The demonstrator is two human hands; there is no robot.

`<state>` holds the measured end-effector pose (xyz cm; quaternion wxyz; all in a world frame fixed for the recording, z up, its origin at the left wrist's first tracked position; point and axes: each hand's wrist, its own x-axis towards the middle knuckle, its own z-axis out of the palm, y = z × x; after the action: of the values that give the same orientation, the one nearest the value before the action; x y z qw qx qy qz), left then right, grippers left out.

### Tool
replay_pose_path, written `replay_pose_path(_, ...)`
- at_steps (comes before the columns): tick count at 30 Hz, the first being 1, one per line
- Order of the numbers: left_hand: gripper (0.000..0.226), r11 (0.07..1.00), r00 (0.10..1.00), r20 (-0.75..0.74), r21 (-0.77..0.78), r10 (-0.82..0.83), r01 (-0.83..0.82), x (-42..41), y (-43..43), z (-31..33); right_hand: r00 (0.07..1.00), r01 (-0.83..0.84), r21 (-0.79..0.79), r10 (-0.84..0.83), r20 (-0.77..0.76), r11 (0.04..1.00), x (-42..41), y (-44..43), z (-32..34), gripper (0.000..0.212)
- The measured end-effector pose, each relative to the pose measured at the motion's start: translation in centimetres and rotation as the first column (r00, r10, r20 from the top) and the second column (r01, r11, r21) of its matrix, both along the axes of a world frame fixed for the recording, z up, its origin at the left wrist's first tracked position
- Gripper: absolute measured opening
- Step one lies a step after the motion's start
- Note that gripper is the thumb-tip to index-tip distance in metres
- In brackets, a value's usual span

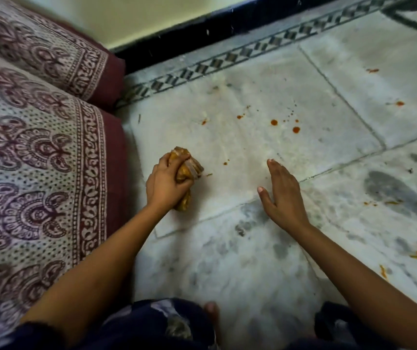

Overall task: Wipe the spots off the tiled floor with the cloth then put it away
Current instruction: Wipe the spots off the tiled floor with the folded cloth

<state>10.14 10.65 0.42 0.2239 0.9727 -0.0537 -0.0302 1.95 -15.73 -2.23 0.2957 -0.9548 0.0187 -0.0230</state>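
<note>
Head view is showing the left grip (167, 183) clenching a bunched yellow cloth (186, 170) on the floor (227, 261). The right grip (282, 195), right of the cloth, is spread open. Red spots (274, 122) beyond the cloth are likely risking smearing, since the cloth is looking soiled.

No text, label or number can be read on the floor (253, 248), cushions (38, 147) or cloth (188, 170).

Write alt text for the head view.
A person's left hand grips a bunched yellow cloth on a pale tiled floor dotted with orange-red spots; the right hand is open beside it. Patterned cushions lie to the left.
</note>
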Motion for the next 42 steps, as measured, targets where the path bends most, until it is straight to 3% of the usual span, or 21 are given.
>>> replay_pose_path(3, 0.063, 0.990, 0.991, 0.006, -0.062, 0.130, -0.130, 2.0, 2.1, -0.8, 0.999, -0.030, -0.044, 0.028, -0.040, 0.999, 0.4, 0.4, -0.4, 0.071)
replay_pose_path(7, 0.059, 0.973, 0.973, -0.027, 0.007, 0.231, -0.231, 4.2, 4.1, -1.5, 0.992, -0.104, -0.118, 0.095, -0.081, 0.988, 1.1, 0.8, -0.8, 0.073)
replay_pose_path(13, 0.063, 0.987, 0.998, -0.050, 0.155, 0.038, -0.030, 5.7, 4.5, -1.7, 0.982, -0.049, -0.202, 0.010, -0.188, 0.978, 2.8, 2.4, -1.3, 0.089)
replay_pose_path(19, 0.063, 0.958, 0.964, -0.216, 0.270, 0.157, -0.096, 9.0, 3.3, -3.4, 0.970, -0.172, -0.304, 0.106, -0.219, 0.937, 5.2, 0.6, -1.7, 0.090)
replay_pose_path(21, 0.066, 0.951, 0.976, -0.204, 0.309, 0.078, -0.012, 8.2, 2.0, -4.1, 0.978, -0.111, -0.294, 0.051, -0.202, 0.949, 5.5, 0.5, -3.1, 0.088)
replay_pose_path(24, 0.077, 0.917, 0.957, -0.220, 0.309, -0.188, 0.252, 3.9, 1.1, -5.3, 0.977, -0.056, -0.279, -0.005, -0.213, 0.959, 5.3, 0.6, -5.0, 0.082)
replay_pose_path(26, 0.077, 0.886, 0.937, -0.164, 0.311, -0.307, 0.345, 1.3, 2.9, -6.1, 0.982, -0.043, -0.306, -0.016, -0.189, 0.951, 5.0, 0.6, -5.9, 0.079)
replay_pose_path(28, 0.075, 0.903, 0.961, -0.107, 0.331, -0.253, 0.275, 1.3, 5.7, -6.9, 0.989, -0.010, -0.326, -0.039, -0.144, 0.945, 4.7, 1.0, -6.4, 0.073)
replay_pose_path(30, 0.078, 0.922, 0.992, -0.092, 0.368, -0.091, 0.119, 3.7, 6.8, -7.2, 0.991, 0.025, -0.331, -0.067, -0.117, 0.943, 4.5, 1.3, -6.6, 0.069)
replay_pose_path(33, 0.080, 0.940, 0.995, -0.099, 0.341, 0.027, 0.008, 8.7, 4.4, -6.8, 0.993, 0.030, -0.341, -0.067, -0.097, 0.940, 4.7, 1.4, -6.6, 0.068)
replay_pose_path(35, 0.079, 0.945, 0.992, -0.124, 0.324, -0.005, 0.046, 10.0, 1.7, -6.8, 0.993, 0.029, -0.340, -0.065, -0.095, 0.940, 4.7, 1.3, -6.6, 0.068)
replay_pose_path(38, 0.076, 0.925, 0.979, -0.097, 0.323, -0.179, 0.201, 7.3, -1.5, -6.9, 0.992, 0.039, -0.334, -0.075, -0.097, 0.942, 4.8, 1.4, -6.5, 0.069)
replay_pose_path(42, 0.075, 0.874, 0.930, -0.043, 0.329, -0.365, 0.358, 2.7, 0.5, -7.8, 0.994, 0.045, -0.306, -0.074, -0.083, 0.951, 4.8, 1.3, -6.6, 0.069)
